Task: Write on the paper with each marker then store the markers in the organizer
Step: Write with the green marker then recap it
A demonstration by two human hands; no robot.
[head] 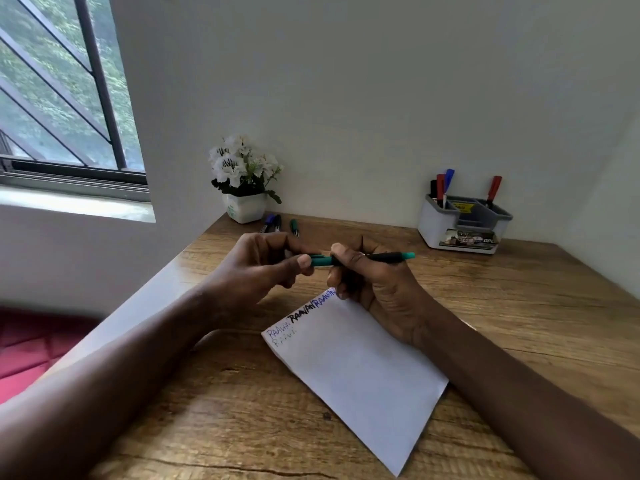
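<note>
Fingers (304,262) of left hand (258,268) pinching teal cap (320,260); right hand (360,271) gripping green marker (384,258) barrel — pressing cap straight on is advisable — above paper (356,372).

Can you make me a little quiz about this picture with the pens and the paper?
1. True or false: both hands hold the green marker above the paper.
2. How many markers lie on the desk beside the flower pot?
3. Where is the organizer: A) on the windowsill, B) at the desk's far right, C) on the paper?

Key: 1 true, left hand and right hand. 2 three. 3 B.
</note>
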